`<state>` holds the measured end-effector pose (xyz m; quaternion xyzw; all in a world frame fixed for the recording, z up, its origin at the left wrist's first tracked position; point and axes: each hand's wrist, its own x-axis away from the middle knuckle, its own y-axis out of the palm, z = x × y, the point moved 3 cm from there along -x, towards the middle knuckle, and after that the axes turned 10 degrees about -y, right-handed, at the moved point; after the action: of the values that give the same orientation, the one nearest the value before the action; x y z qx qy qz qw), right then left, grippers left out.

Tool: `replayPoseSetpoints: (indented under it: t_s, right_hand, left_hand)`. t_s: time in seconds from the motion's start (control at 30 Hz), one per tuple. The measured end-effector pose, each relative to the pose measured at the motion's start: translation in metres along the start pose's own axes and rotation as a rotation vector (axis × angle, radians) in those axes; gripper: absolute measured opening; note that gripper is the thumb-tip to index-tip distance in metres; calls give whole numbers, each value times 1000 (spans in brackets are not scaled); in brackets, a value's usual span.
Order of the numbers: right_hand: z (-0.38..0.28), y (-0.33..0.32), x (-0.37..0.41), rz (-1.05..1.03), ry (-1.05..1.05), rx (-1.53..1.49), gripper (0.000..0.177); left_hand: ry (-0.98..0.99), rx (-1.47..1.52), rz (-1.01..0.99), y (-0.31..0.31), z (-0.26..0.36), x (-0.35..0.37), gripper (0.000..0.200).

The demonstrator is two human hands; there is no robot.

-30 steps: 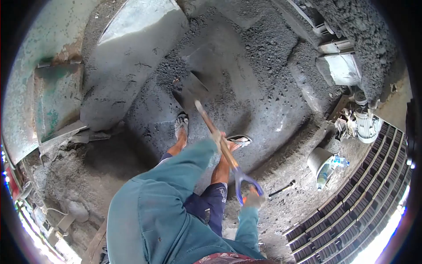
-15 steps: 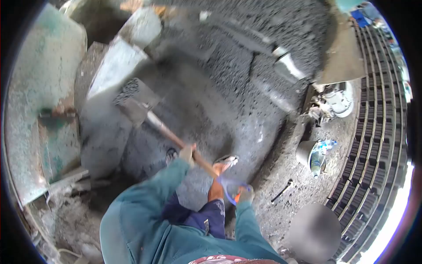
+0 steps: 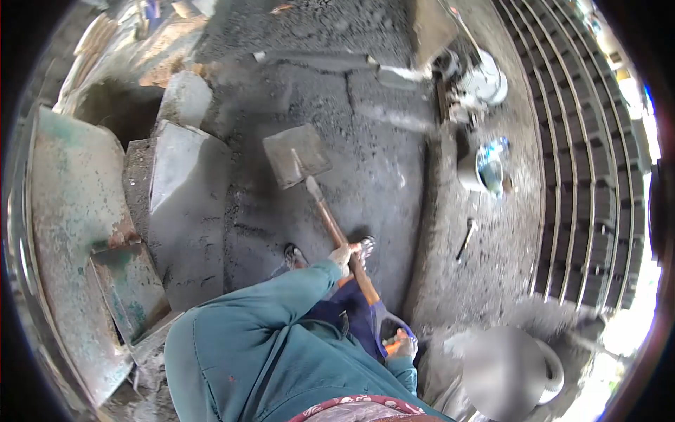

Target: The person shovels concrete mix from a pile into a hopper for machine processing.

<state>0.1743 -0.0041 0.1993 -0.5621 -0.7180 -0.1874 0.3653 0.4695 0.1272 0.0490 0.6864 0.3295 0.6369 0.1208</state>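
A square-bladed shovel [image 3: 295, 151] with a wooden shaft and a purple D-shaped grip slants across the view before me. Its grey blade, bare on top, lies low over the dark floor. My left hand [image 3: 342, 257] wraps round the wooden shaft about halfway along. At the near end, my right hand [image 3: 401, 344] is closed on the orange crossbar of the D-grip, close to my right hip. My feet stand on the floor under the shaft.
A grey slab [image 3: 190, 162] and a worn green metal hopper [image 3: 77, 183] stand on the left. Dark grainy material [image 3: 302, 32] spreads at the far side. Along the right are a bucket [image 3: 472, 172] with bottles, a hammer-like tool [image 3: 466, 239] and a barred rack [image 3: 569, 162].
The shovel blade has swung right, away from the slab; the dark grains seen on it earlier are gone. Both hands keep their holds, and my view has turned.
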Motion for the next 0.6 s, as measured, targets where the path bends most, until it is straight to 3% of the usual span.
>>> replayPoseSetpoints:
  t_s: [0.1,0.13,0.2,0.27,0.33,0.37,0.47,0.5,0.53,0.57,0.6]
  right_hand:
    - [10,22,47,196,29,-25,17]
    - [18,26,49,237,-2,4,18]
    - [42,24,45,335,11,29,10]
    - [48,34,42,447,-115,66,12]
    - [60,46,22,381,-106,207,36]
    - [7,104,48,378,-7,143,29]
    - [48,121,-1,305,68,-197,22]
    - [24,150,-2,277,-14,-168,21]
    - [17,173,-11,197,28,-185,8]
    - [23,194,-27,164,25,-226,8]
    - [29,220,-43,131,20,-270,8]
  left_hand:
    - [-159,16,131,-35,-33,-65,23]
    - [-128,-5,236,-28,-43,-55,15]
    - [-210,-51,331,-30,-61,-64,18]
    - [-190,-106,382,-31,-71,-72,21]
    - [-236,-153,396,-37,-72,-83,20]
    - [-256,-184,350,-44,-72,-85,22]
    - [-326,-153,193,-61,-60,-96,23]
    - [-356,-86,187,-42,-49,-77,26]
    - [-376,-24,177,9,-27,-42,29]
    - [-305,-251,313,63,-5,1,47]
    - [-313,-390,352,63,21,-6,50]
